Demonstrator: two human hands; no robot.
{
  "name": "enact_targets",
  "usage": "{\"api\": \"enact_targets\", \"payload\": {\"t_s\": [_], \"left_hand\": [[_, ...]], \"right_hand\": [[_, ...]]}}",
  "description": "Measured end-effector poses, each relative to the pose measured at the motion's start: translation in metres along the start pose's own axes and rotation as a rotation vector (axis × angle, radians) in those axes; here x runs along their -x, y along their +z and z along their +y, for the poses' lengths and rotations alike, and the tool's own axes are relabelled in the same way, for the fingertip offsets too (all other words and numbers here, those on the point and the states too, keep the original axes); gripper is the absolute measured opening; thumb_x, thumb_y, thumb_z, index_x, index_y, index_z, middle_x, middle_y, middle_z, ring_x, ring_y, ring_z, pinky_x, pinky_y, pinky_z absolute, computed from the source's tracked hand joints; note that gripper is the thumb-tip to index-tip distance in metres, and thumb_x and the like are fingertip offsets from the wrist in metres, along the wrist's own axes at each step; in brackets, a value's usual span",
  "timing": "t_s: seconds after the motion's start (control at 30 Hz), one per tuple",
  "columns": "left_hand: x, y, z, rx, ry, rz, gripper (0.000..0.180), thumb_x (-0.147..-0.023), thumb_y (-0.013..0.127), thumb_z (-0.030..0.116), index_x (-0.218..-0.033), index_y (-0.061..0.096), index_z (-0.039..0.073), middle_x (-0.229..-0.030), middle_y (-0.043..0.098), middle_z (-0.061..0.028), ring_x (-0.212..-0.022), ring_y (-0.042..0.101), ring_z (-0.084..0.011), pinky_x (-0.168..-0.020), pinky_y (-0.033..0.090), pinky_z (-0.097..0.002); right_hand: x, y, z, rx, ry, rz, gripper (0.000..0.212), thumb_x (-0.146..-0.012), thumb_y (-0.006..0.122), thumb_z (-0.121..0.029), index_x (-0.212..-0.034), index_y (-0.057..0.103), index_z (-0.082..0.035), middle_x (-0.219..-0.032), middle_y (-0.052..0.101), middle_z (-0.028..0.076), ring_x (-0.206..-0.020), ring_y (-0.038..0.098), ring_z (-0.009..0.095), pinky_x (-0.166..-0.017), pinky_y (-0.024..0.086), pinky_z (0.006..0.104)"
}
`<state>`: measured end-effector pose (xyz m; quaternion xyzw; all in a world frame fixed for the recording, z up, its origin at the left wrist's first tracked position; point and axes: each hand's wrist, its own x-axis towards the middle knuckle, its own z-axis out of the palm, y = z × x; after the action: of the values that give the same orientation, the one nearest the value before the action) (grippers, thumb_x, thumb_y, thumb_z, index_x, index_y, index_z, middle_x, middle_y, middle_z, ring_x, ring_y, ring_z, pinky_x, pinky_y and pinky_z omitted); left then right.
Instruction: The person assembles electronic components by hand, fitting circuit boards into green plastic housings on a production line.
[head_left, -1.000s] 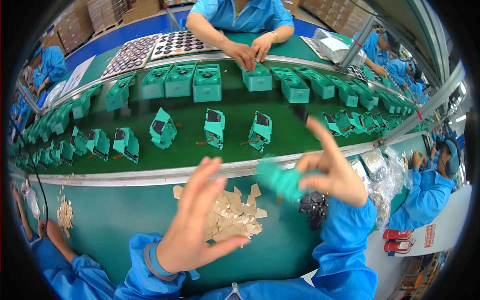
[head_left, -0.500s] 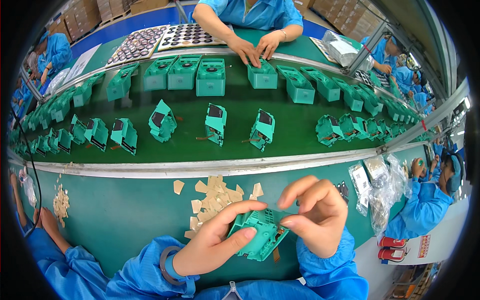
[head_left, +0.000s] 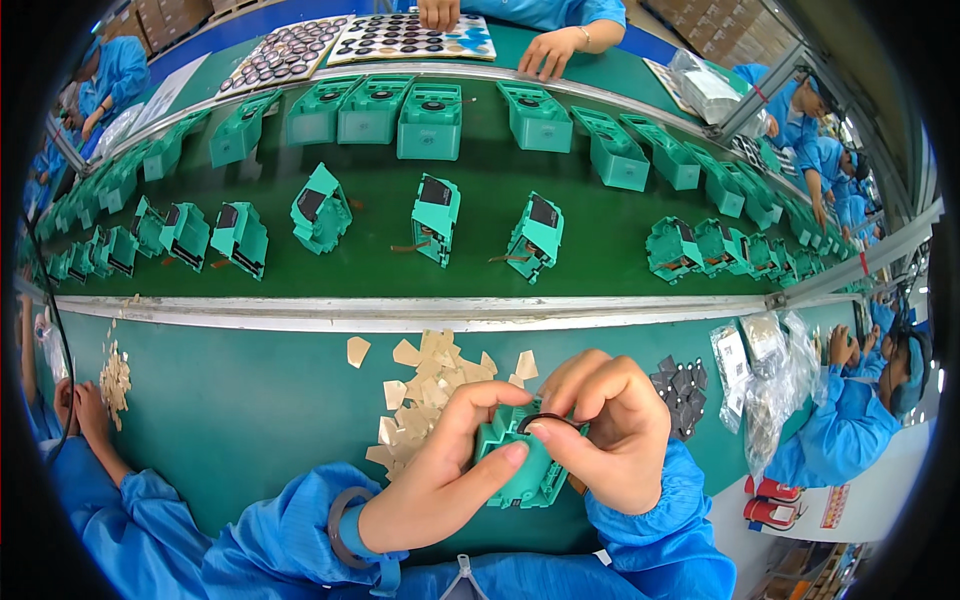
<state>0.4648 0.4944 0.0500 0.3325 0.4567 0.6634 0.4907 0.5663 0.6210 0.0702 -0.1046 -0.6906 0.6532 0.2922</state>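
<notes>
Low over the near worktable, my left hand (head_left: 440, 470) is closed around a green plastic housing (head_left: 528, 478), with thumb in front and fingers behind. My right hand (head_left: 620, 430) is at the upper right side of the housing. Its thumb and fingers pinch a thin black curved strip (head_left: 552, 416) that arches over the top of the housing. The strip's far end, near my left fingertips, is partly hidden. Just behind my left hand lies a loose pile of beige paper-like pieces (head_left: 432, 375). Beyond my right hand is a heap of small black pieces (head_left: 680, 395).
Past a metal rail (head_left: 400, 314), a green conveyor (head_left: 385, 215) carries rows of similar housings (head_left: 435, 220). Across it a co-worker's hand (head_left: 548, 55) rests near a board of round black parts (head_left: 415, 38). Plastic bags (head_left: 775, 390) lie at right; another person (head_left: 850, 420) sits beyond.
The housing has turned in my left hand, and the black strip now shows between my right fingers. The co-worker's hands have left the housing opposite. The whole view has shifted slightly.
</notes>
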Motion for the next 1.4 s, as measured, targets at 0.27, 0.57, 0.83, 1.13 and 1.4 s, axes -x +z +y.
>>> {"api": "enact_targets", "payload": {"t_s": [0.27,0.57,0.83,1.13,1.4], "left_hand": [[-0.003,0.0,-0.005,-0.006,0.005,-0.005,0.033,-0.091,0.048,0.008,-0.122,0.036,0.001,-0.112,0.042,-0.0068,-0.104,0.04,-0.0107,-0.089,0.034,-0.0238],[-0.008,0.001,-0.009,-0.036,-0.045,0.001,0.03,-0.091,0.047,0.007,-0.119,0.038,0.002,-0.117,0.045,-0.0082,-0.113,0.04,-0.0146,-0.097,0.03,-0.0298],[-0.012,0.004,-0.013,-0.062,-0.042,0.002,0.028,-0.09,0.048,0.005,-0.117,0.04,0.002,-0.115,0.046,-0.0077,-0.111,0.041,-0.0139,-0.096,0.031,-0.0296],[-0.016,0.011,-0.018,-0.071,-0.006,0.018,0.022,-0.09,0.047,0.002,-0.111,0.043,0.002,-0.11,0.048,-0.0074,-0.105,0.045,-0.0123,-0.092,0.035,-0.0282],[-0.02,0.018,-0.018,-0.141,0.016,0.016,0.018,-0.089,0.048,0.002,-0.106,0.043,0.001,-0.105,0.05,-0.0077,-0.101,0.047,-0.011,-0.089,0.037,-0.0274]], "right_hand": [[0.001,-0.006,0.006,0.207,-0.128,-0.009,0.029,-0.068,0.068,0.011,-0.077,0.046,-0.006,-0.078,0.058,0.008,-0.071,0.053,0.018,-0.063,0.042,0.0278],[0.001,-0.012,0.009,0.384,-0.262,-0.028,0.03,-0.065,0.07,0.011,-0.077,0.047,-0.006,-0.078,0.058,0.007,-0.068,0.054,0.021,-0.063,0.042,0.03],[0.002,-0.018,0.009,0.387,-0.224,-0.033,0.03,-0.064,0.069,0.01,-0.077,0.047,-0.006,-0.078,0.058,0.008,-0.07,0.055,0.022,-0.063,0.042,0.031],[0.005,-0.024,0.008,0.467,-0.26,-0.04,0.03,-0.064,0.069,0.01,-0.077,0.047,-0.006,-0.076,0.058,0.008,-0.067,0.054,0.022,-0.063,0.042,0.0313],[0.007,-0.031,0.005,0.424,-0.152,-0.021,0.027,-0.068,0.068,0.009,-0.078,0.046,-0.005,-0.075,0.058,0.008,-0.067,0.055,0.02,-0.063,0.043,0.0302]]}}
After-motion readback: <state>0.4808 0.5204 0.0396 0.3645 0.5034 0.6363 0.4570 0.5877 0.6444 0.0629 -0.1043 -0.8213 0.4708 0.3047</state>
